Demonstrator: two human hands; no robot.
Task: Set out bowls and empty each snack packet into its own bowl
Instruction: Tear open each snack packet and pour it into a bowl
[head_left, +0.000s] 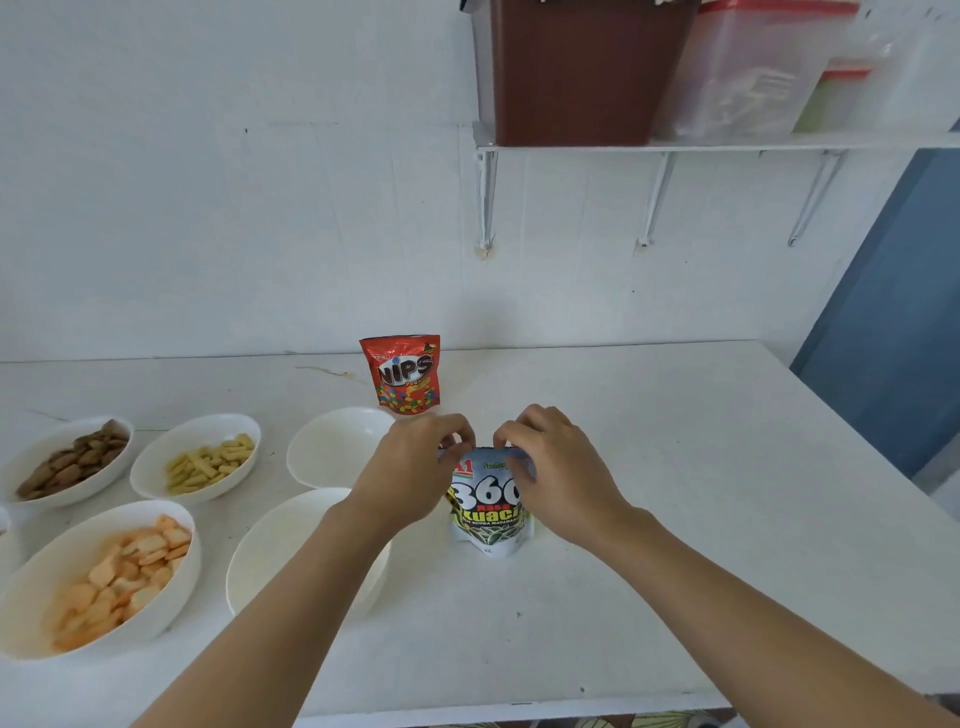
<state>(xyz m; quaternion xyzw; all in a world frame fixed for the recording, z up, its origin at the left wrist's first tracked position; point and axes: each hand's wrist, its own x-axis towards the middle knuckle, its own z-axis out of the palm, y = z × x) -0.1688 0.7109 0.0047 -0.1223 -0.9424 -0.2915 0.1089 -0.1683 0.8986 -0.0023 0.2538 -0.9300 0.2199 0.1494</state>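
Now both hands, left hand (415, 467) and right hand (550, 467), pinched the seed packet's (488, 512) top, ready to tear; an empty bowl (337, 447) waited at ten o'clock.

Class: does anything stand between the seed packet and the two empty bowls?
Nothing on the table does. The seed packet stands beside the far empty bowl and the near empty bowl; only the left forearm crosses over the near one.
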